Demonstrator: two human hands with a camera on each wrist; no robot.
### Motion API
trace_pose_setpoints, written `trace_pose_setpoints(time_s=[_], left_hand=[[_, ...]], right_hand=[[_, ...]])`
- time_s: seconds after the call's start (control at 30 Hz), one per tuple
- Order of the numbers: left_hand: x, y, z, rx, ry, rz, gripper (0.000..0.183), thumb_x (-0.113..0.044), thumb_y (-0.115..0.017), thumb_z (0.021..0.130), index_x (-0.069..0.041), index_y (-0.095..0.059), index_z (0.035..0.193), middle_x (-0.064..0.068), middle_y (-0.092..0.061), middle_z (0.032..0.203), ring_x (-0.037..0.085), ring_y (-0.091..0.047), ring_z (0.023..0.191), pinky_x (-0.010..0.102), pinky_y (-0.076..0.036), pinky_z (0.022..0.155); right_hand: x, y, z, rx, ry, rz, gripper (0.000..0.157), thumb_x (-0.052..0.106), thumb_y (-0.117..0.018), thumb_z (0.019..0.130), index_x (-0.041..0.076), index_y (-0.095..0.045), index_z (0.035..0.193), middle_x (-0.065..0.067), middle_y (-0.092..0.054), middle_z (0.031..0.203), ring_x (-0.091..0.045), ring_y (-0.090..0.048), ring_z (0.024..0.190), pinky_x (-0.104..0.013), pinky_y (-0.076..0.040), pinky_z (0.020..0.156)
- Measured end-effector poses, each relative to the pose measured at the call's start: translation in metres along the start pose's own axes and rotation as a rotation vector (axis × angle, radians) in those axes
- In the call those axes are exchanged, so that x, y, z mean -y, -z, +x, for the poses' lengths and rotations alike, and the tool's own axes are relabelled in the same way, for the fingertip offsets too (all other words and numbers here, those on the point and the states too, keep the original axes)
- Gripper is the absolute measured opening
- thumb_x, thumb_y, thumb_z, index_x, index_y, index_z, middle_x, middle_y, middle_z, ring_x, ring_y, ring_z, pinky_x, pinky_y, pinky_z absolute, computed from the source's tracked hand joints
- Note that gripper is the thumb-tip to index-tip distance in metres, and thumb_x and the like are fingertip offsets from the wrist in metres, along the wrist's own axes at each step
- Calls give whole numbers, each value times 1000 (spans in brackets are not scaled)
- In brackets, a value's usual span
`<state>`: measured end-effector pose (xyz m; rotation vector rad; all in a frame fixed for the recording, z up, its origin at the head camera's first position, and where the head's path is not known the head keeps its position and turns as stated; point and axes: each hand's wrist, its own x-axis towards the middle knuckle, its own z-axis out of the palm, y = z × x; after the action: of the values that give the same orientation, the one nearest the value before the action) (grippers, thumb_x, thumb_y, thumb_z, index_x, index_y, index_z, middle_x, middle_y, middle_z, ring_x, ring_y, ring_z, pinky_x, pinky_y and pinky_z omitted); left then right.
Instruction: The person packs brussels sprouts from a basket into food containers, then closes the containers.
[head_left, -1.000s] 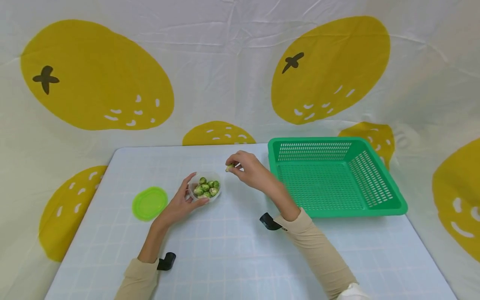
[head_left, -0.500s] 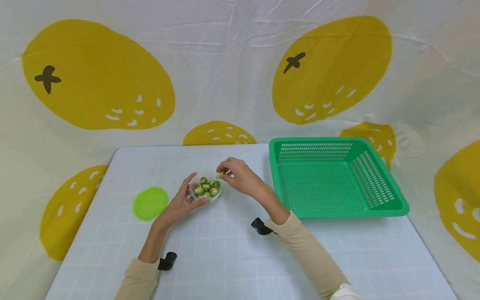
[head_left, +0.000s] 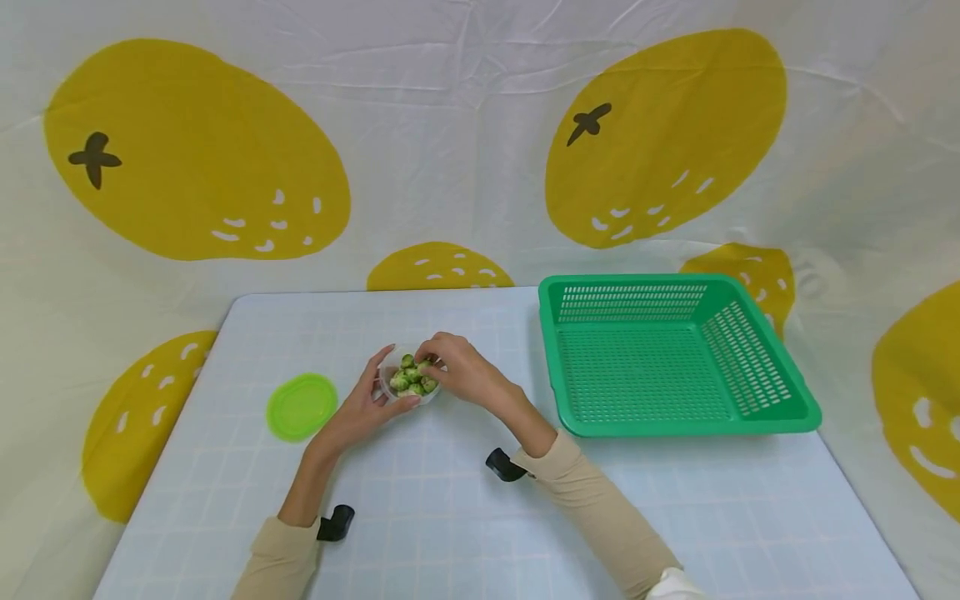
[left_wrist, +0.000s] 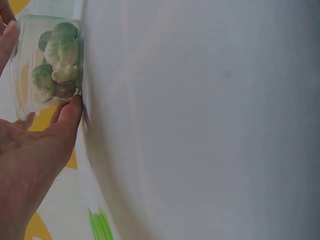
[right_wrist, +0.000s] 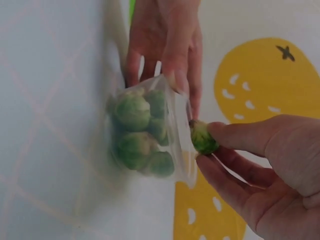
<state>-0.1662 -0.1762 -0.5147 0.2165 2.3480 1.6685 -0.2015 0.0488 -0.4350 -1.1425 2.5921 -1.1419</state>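
Observation:
A clear plastic container [left_wrist: 30,65] with several Brussels sprouts [right_wrist: 134,112] in it stands on the table. My left hand [head_left: 363,412] grips its side, thumb in front and fingers around the far left, as the left wrist view also shows. Over the container's open top, my right hand [head_left: 467,371] pinches a single Brussels sprout [right_wrist: 203,138] between thumb and fingertips. In the right wrist view that sprout is just above the rim, apart from the ones inside. The head view mostly hides it behind the fingers.
A bright green round lid [head_left: 302,407] lies flat to the left of the container. The large green plastic basket [head_left: 678,427] stands at the right of the table [head_left: 420,525]. A fabric backdrop with yellow fruit prints hangs behind.
My right hand has moved left and toward me, carrying the Brussels sprout from beside the container to over its opening. The left hand and the container have stayed in place.

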Motion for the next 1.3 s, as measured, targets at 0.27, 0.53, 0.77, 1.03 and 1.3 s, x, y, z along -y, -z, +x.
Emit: trace_pose_setpoints(time_s=[0.27,0.53,0.77,1.03,1.3], left_hand=[[0,0,-2,15,-22,-19,97,-33,-77,95,-30,-11,165,14,-45,141,29,-49,127,35,-48,102],[1,1,-2,25,-56,-48,96,-27,-77,95,-27,-11,165,14,-47,135,29,-50,125,25,-50,95],[2,0,-1,26,-69,-54,95,-24,-76,96,-25,-11,165,16,-47,135,30,-48,125,28,-50,98],[1,-1,-1,21,-55,-48,94,-25,-76,96,-27,-12,165,17,-42,141,31,-45,130,48,-44,110],[1,-1,-1,20,-44,-49,96,-27,-77,95,-27,-12,165,17,-38,148,31,-42,135,48,-43,111]], right_hand=[[0,-13,5,61,-14,-31,13,-1,-68,97,-4,-73,109,-13,-68,101,-20,-58,88,-23,-49,77],[-2,-21,7,96,-19,-30,13,-3,-67,97,-3,-73,108,-14,-67,101,-19,-58,89,-22,-49,78],[-4,-25,9,125,-43,0,13,-3,-67,97,-4,-74,107,-14,-70,103,-19,-58,92,-23,-48,80],[-4,-21,11,170,-54,-7,14,-4,-65,98,-5,-74,108,-14,-72,105,-20,-59,93,-25,-50,81],[-1,-12,10,201,-52,-38,21,-11,-58,96,-5,-74,107,-15,-73,105,-21,-61,93,-28,-52,83]])
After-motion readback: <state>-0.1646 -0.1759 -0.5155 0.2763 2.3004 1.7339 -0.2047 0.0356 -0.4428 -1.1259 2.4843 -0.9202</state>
